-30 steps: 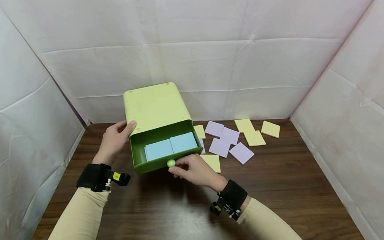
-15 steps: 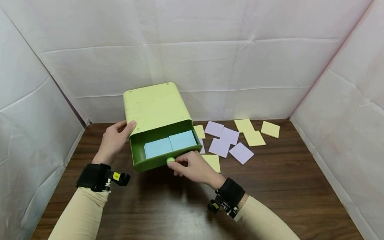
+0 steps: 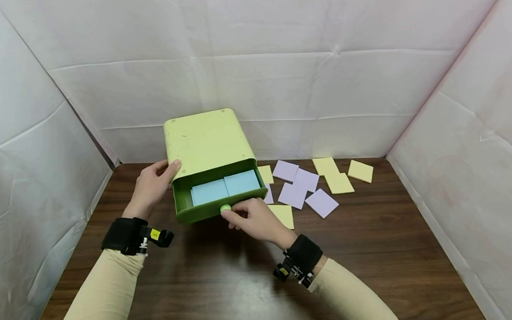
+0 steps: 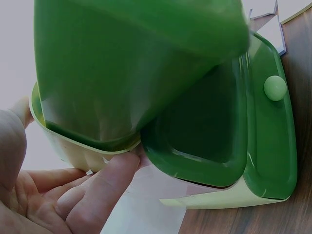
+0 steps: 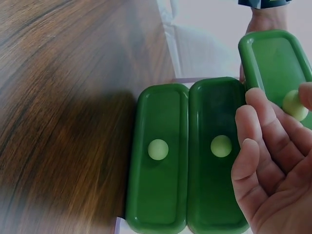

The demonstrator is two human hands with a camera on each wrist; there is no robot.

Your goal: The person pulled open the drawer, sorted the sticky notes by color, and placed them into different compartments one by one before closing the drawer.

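Two hands work at a light green drawer box (image 3: 206, 139) standing toward the back left of the dark wood tabletop (image 3: 243, 282), white sheeting (image 3: 285, 62) walling it on three sides. The left hand (image 3: 153, 184) grips the box's left side, fingers curled round its edge with the thumb on top. The top drawer (image 3: 196, 213) stands part open, two blue note pads (image 3: 225, 187) lying side by side inside. The right hand (image 3: 254, 219) pinches the drawer's small round knob (image 3: 225, 208) between thumb and curled fingers. Yellow and purple note pads (image 3: 306, 185) lie scattered just right of the box.
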